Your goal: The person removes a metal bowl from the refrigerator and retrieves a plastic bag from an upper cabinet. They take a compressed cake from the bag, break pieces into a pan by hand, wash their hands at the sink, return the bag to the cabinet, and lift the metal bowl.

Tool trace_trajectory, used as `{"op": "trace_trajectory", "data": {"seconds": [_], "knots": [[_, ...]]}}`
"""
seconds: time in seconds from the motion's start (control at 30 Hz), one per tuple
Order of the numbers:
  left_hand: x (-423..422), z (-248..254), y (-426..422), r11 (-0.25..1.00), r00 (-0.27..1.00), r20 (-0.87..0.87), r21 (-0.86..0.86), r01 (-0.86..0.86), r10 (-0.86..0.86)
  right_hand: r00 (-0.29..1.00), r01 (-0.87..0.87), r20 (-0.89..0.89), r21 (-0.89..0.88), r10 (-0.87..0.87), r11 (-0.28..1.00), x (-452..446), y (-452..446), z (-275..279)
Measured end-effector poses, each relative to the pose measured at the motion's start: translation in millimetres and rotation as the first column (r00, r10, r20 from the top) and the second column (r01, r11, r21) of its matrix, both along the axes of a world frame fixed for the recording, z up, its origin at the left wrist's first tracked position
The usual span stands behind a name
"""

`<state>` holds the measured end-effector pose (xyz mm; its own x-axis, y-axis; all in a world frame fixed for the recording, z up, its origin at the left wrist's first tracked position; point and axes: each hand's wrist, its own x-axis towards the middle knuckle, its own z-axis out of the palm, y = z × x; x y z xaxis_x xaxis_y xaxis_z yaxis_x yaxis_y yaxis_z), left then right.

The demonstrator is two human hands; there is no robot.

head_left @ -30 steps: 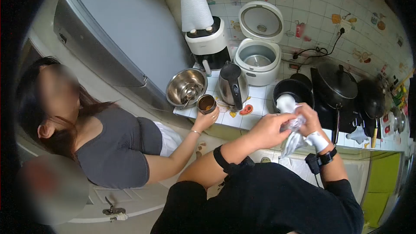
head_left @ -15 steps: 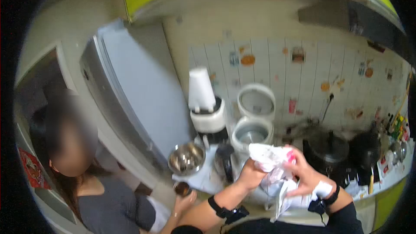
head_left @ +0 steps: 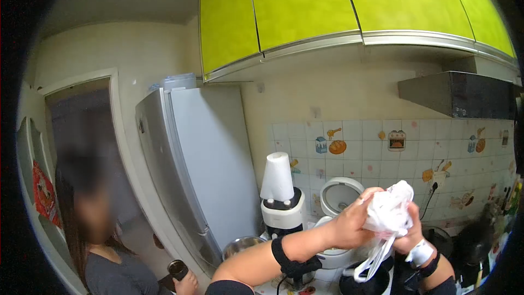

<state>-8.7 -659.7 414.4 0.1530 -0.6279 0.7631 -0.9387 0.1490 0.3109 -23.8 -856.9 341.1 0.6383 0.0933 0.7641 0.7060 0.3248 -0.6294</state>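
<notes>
A crumpled white plastic bag (head_left: 392, 207) is bunched up between my two hands, raised above the counter. My left hand (head_left: 352, 223) grips its left side with the fingers closed. From the lower right, my right hand (head_left: 412, 236) is wrapped around it. The bag's handle loops (head_left: 376, 259) dangle over a dark round pot or pan (head_left: 349, 284). Whatever is inside the bag is hidden. Behind my left forearm stands a white rice cooker, its lid (head_left: 341, 194) raised.
At the left, a person in a grey top (head_left: 117, 276) holds a dark cup or jar (head_left: 178, 267). A paper roll (head_left: 277, 177) stands on a white appliance (head_left: 284, 216). A steel bowl (head_left: 242, 247) sits beside the fridge (head_left: 210, 169). Overhead are green cabinets (head_left: 305, 5) and a range hood (head_left: 458, 95).
My view has tilted up, showing more of the cabinets. Both hands still hold the bag, now more tightly bunched and farther right in view, its handles hanging down.
</notes>
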Motion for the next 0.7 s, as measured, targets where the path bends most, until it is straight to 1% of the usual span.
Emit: {"op": "trace_trajectory", "data": {"seconds": [0.03, 0.07, 0.1, 0.13, 0.17, 0.2, 0.23, 0.27, 0.3, 0.33, 0.37, 0.43, 0.47, 0.5, 0.53, 0.57, 0.6, 0.63, 0.67, 0.7], "knots": [[-1.9, 16.7, 7.0, 0.989, 0.992, 0.065, 0.092, -0.117, 0.111, 0.999, 0.025, -0.037, 0.024, -0.024, 0.999, 2.0, 2.0, 5.1], [0.6, 35.9, 18.0, 0.989, 0.992, 0.069, 0.095, -0.113, 0.107, 0.968, 0.207, 0.181, -0.197, -0.172, 0.958, -2.0, -2.2, 18.2], [5.5, 57.1, 32.0, 0.953, 0.983, 0.119, 0.253, -0.166, 0.139, 0.861, 0.423, 0.428, -0.306, -0.274, 0.853, -6.0, -6.4, 31.4], [13.7, 76.6, 47.8, 0.890, 0.971, 0.175, 0.400, -0.220, 0.162, 0.822, 0.490, 0.480, -0.320, -0.307, 0.811, -4.6, -9.5, 37.2], [34.2, 86.3, 67.4, 0.890, 0.964, 0.244, 0.410, -0.197, 0.101, 0.777, 0.555, 0.531, -0.327, -0.337, 0.765, -3.1, -12.5, 43.1], [43.0, 96.7, 94.5, 0.887, 0.956, 0.237, 0.385, -0.257, 0.174, 0.709, 0.641, 0.578, -0.291, -0.404, 0.710, -2.4, -14.2, 43.5], [59.4, 104.1, 124.7, 0.829, 0.927, 0.237, 0.421, -0.369, 0.292, 0.633, 0.721, 0.617, -0.249, -0.467, 0.647, -1.7, -15.8, 43.9], [72.3, 114.2, 155.9, 0.766, 0.873, 0.303, 0.425, -0.483, 0.382, 0.533, 0.800, 0.659, -0.189, -0.530, 0.569, -8.7, -14.2, 49.6], [99.7, 114.2, 191.7, 0.719, 0.802, 0.413, 0.379, -0.583, 0.433, 0.449, 0.858, 0.690, -0.155, -0.568, 0.490, -16.0, -12.8, 54.7], [116.6, 118.8, 228.2, 0.624, 0.751, 0.423, 0.421, -0.658, 0.507, 0.437, 0.881, 0.620, -0.151, -0.652, 0.448, -21.3, -22.5, 51.4], [133.5, 122.7, 267.3, 0.572, 0.716, 0.471, 0.434, -0.696, 0.515, 0.422, 0.900, 0.542, -0.154, -0.726, 0.408, -26.6, -32.2, 48.1], [147.8, 138.4, 339.0, 0.449, 0.673, 0.353, 0.536, -0.715, 0.650, 0.440, 0.898, 0.333, -0.176, -0.834, 0.404, -43.3, -33.4, 49.6], [143.6, 145.7, 366.3, 0.476, 0.669, 0.253, 0.533, -0.700, 0.699, 0.221, 0.975, 0.553, -0.107, -0.803, 0.195, -59.2, -27.7, 66.7], [134.7, 153.0, 391.7, 0.501, 0.658, 0.150, 0.530, -0.684, 0.738, -0.008, 1.000, 0.727, 0.005, -0.687, -0.006, -79.1, -22.0, 83.9], [132.7, 156.1, 419.2, 0.488, 0.642, 0.158, 0.523, -0.699, 0.750, -0.221, 0.972, 0.842, 0.151, -0.492, -0.177, -101.6, -16.5, 95.5], [130.3, 155.9, 443.0, 0.473, 0.625, 0.166, 0.516, -0.714, 0.763, -0.103, 0.968, 0.854, -0.032, -0.510, -0.249, -128.2, -26.0, 95.9], [122.1, 152.7, 459.3, 0.458, 0.599, 0.120, 0.532, -0.712, 0.791, -0.418, 0.837, 0.803, 0.159, -0.424, -0.524, -144.2, -29.7, 80.0], [114.6, 149.1, 472.8, 0.441, 0.568, 0.077, 0.547, -0.711, 0.819, -0.417, 0.805, 0.825, 0.140, -0.381, -0.577, -156.9, -23.2, 86.7], [111.3, 143.1, 484.0, 0.446, 0.578, 0.074, 0.560, -0.698, 0.813, -0.405, 0.772, 0.850, 0.120, -0.338, -0.624, -164.7, -17.9, 96.4], [106.7, 134.2, 493.6, 0.406, 0.545, 0.037, 0.625, -0.667, 0.838, -0.390, 0.771, 0.857, 0.104, -0.336, -0.629, -165.5, -13.1, 101.3]]}}
